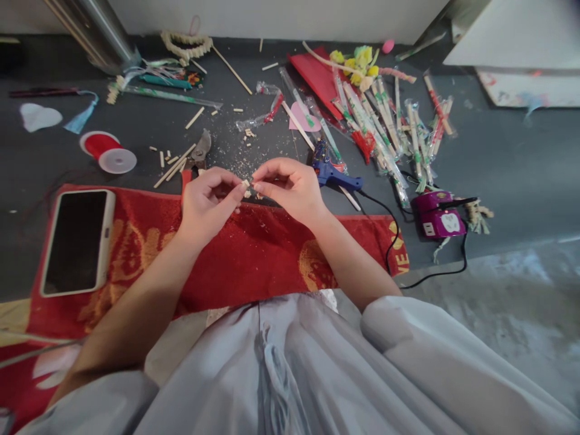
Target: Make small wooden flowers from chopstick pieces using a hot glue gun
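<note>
Between thumb and fingertips, my left hand [209, 202] pinches a small pale wooden piece [246, 184]. My right hand [292, 188] is closed in a pinch close beside it; whatever its fingertips hold is too small to make out. Both hands are above the far edge of a red towel [258, 260]. Pliers [199, 151] with red handles lie just beyond my left hand, partly covered by it. Near my right wrist rests a blue glue gun [335, 174]. Cut wooden sticks [176, 166] and pale crumbs are scattered in front of the hands.
A phone [75, 241] lies on the towel at left, below a spool of red thread [109, 151]. Wrapped chopsticks [376, 133] are heaped at the right. A purple power adapter [438, 214] and its black cord sit near the table's edge. A metal post [97, 33] stands back left.
</note>
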`<state>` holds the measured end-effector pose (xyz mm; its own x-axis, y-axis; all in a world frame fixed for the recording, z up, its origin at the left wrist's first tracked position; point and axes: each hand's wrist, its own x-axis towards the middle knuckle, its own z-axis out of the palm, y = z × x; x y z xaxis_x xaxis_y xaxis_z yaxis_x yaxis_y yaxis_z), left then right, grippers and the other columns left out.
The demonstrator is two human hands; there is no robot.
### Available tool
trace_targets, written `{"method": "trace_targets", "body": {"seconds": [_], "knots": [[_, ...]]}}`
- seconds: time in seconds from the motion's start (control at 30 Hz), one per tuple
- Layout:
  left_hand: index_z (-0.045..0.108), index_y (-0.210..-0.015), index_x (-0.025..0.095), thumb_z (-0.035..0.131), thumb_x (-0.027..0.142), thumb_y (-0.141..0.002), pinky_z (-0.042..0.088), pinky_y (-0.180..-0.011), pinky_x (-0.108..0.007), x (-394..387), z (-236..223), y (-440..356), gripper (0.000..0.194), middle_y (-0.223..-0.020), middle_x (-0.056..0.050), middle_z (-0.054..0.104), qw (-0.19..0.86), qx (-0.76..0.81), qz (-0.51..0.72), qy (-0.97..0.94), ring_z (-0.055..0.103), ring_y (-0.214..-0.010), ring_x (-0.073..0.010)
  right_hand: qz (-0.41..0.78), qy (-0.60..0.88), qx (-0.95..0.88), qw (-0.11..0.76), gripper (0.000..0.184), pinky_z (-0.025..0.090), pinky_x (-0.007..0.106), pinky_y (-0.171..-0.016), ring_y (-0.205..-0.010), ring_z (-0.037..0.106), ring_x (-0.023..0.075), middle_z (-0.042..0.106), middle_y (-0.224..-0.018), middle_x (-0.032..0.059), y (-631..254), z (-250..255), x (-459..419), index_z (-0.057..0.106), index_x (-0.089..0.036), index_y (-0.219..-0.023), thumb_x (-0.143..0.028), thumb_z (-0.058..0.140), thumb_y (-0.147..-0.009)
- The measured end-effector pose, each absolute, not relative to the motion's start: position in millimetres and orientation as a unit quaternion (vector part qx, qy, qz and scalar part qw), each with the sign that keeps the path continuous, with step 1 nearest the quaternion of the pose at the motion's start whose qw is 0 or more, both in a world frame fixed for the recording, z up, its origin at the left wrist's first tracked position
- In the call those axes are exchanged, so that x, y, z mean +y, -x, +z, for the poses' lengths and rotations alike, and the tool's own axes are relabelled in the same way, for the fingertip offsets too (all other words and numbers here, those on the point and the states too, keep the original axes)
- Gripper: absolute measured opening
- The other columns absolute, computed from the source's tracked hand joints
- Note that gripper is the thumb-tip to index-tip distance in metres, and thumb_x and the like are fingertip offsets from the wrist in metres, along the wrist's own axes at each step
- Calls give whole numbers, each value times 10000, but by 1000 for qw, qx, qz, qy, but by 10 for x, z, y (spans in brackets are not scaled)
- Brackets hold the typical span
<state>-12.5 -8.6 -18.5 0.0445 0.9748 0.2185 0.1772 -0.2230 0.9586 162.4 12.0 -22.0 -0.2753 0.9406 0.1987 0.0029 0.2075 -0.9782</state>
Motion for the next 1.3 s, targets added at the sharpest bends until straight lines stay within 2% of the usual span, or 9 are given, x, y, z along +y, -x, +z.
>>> {"method": "trace_targets", "body": {"seconds": [0.2,0.33,0.53,0.73,0.9,1.0,1.17,1.3], "knots": [[642,-734,196,750,344,-765,466,-444,-219,-51,-213,134,185,-640,19,618,408,515,485,-576,540,-478,-83,519,365,-614,470,418,571,232,-683,-722,651,83,704,-855,-14,-1662,-251,166,710,-217,-1014,-579,678,-807],[645,-731,199,747,299,-740,446,-413,-204,-29,-248,127,143,-599,29,601,421,518,486,-564,522,-445,-79,505,384,-610,476,397,570,220,-654,-705,665,80,707,-788,-14,-1705,-256,216,716,-198,-934,-574,660,-819],[645,-725,195,745,297,-723,454,-408,-203,-35,-286,95,142,-570,35,573,435,513,478,-565,512,-427,-75,511,407,-558,512,266,580,236,-611,-627,662,83,710,-700,-18,-1752,-283,299,731,-174,-857,-413,745,-741],[629,-710,193,749,333,-723,463,-409,-205,-62,-347,68,184,-587,26,590,439,504,467,-579,508,-425,-74,490,425,-537,539,169,548,237,-572,-591,634,85,701,-661,-16,-1778,-300,359,739,-165,-785,-302,740,-686],[636,-726,191,744,345,-728,477,-411,-218,-72,-355,68,188,-641,8,619,433,508,453,-591,521,-449,-83,444,453,-571,521,124,500,242,-584,-561,573,72,670,-622,-31,-1791,-276,364,716,-168,-698,-285,745,-670],[641,-716,189,752,343,-721,479,-406,-207,-77,-355,60,189,-658,2,625,433,505,462,-587,523,-458,-81,429,463,-581,515,166,467,236,-573,-546,542,67,651,-598,-38,-1786,-265,358,678,-172,-640,-312,767,-654],[649,-702,183,756,329,-691,476,-390,-200,-88,-341,40,181,-648,1,626,439,508,466,-576,521,-455,-82,440,447,-588,511,209,468,240,-580,-561,568,78,652,-633,-27,-1777,-310,362,661,-173,-718,-376,697,-754],[650,-705,191,749,332,-688,468,-387,-211,-92,-338,38,173,-643,4,623,442,508,466,-574,513,-452,-85,360,479,-638,484,297,454,258,-617,-566,560,90,631,-605,-30,-1791,-311,327,601,-196,-701,-445,619,-863]]}}
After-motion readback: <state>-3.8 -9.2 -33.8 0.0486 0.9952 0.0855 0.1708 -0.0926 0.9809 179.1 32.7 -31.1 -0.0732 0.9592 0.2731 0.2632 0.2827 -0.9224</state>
